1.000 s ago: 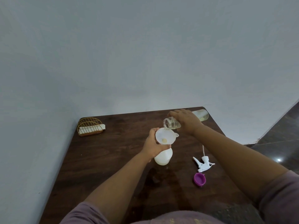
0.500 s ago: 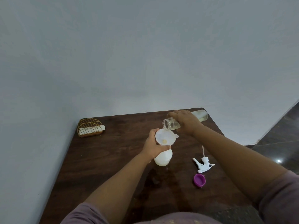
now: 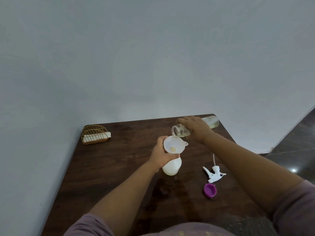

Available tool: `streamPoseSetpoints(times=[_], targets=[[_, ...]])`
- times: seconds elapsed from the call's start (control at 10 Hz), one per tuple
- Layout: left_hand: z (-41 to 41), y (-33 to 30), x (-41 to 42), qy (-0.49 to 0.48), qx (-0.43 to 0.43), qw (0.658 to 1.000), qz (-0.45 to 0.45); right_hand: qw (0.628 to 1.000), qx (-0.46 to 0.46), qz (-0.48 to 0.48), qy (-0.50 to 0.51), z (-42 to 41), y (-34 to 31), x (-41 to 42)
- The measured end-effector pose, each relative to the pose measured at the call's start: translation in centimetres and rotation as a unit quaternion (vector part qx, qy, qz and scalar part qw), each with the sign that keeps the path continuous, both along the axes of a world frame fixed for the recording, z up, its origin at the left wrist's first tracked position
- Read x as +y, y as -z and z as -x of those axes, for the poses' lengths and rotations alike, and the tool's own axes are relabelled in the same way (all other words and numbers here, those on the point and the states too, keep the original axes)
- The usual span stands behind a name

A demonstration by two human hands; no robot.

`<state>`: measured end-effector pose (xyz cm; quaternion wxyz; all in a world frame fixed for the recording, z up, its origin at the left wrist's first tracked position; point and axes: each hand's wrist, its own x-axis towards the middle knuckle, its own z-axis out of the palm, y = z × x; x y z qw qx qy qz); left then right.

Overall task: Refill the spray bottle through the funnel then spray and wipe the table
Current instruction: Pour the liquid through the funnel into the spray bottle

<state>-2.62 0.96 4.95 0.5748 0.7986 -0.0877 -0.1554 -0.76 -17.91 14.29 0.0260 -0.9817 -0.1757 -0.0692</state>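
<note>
Refill pour through funnel on bench

Right hand [image 3: 196,129] grips tipped clear bottle [image 3: 181,132], mouth just above funnel [image 3: 173,145] rim; left hand [image 3: 162,155] clasps spray bottle [image 3: 172,166] neck beneath, upright on bench [image 3: 119,167].

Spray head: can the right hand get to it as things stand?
Probably not yet. The spray head lies in the open beside the purple cap, but the right hand holds the tilted refill bottle over the funnel.
</note>
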Motion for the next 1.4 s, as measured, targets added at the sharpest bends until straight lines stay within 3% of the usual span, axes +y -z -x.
streamPoseSetpoints(times=[1.4], targets=[[-0.33,0.20,0.00,0.001,-0.006,1.000,-0.030,1.000,0.004,0.000,0.007,-0.12,0.05,0.01]])
